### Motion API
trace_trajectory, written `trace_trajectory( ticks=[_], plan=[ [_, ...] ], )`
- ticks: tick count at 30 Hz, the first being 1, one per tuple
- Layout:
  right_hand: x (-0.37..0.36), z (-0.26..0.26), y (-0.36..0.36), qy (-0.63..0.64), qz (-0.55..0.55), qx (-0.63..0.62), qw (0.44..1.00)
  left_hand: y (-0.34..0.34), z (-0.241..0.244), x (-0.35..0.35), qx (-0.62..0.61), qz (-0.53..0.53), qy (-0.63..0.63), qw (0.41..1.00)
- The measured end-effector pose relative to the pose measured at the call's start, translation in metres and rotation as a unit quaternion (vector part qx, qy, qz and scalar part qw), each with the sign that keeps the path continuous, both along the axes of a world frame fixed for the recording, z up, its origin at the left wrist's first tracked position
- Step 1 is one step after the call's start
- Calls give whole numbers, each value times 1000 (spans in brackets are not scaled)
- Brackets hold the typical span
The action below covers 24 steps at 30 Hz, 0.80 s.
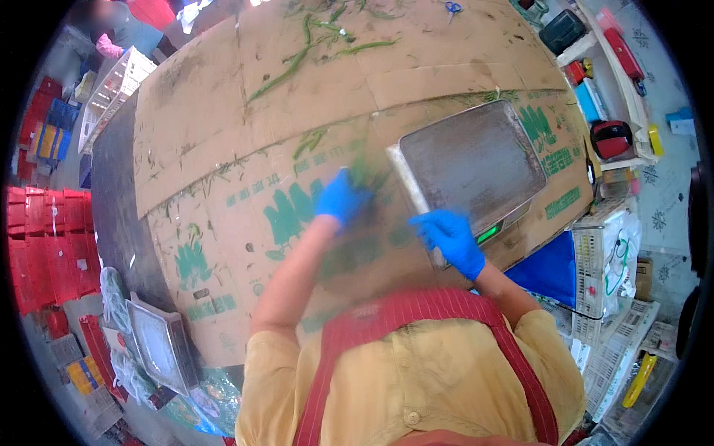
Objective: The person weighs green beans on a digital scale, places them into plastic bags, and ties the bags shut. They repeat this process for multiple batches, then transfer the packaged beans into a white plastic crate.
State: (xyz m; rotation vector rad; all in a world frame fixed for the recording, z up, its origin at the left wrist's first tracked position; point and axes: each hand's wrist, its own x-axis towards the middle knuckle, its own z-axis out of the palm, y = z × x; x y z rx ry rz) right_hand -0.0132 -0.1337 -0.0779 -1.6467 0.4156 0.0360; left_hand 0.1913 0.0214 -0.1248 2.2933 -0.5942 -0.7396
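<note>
My left hand (341, 202), in a blue glove, is low over the cardboard sheet (234, 184) covering the table. Beside its fingers is a motion-blurred green streak, perhaps leafy stalks (365, 164); whether the hand grips them is unclear. My right hand (449, 240), also blue-gloved, is at the near left corner of a flat metal-topped weighing scale (474, 161). Its fingers are apart and nothing shows in them. A green display (488, 233) glows on the scale's near side. Just beyond my left hand lie some green scraps (309, 144).
Long green bean-like pods (290, 69) and blue-handled scissors (453, 8) lie at the far side. Red crates (50, 251) stack at left, near a second scale (159, 340). Shelves (625, 161) run along the right. Another person (131, 33) is beside a white crate (114, 95).
</note>
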Motion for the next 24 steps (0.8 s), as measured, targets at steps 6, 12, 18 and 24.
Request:
trace_trajectory(
  ticks=[6, 12, 18, 24],
  plan=[
    [-1, 0, -1, -92, 23, -21, 995, -16, -33, -22, 86, -13, -56, 995],
    [-2, -25, -4, -166, 39, 16, 985, 73, -8, -20, -122, 167, 191, 959],
    [5, -22, -6, -167, 41, 65, 983, 77, 29, -67, -446, 316, 395, 738],
    [-2, -9, -26, -69, 25, 268, 961, 25, 61, -59, -472, 297, 507, 657]
  ],
)
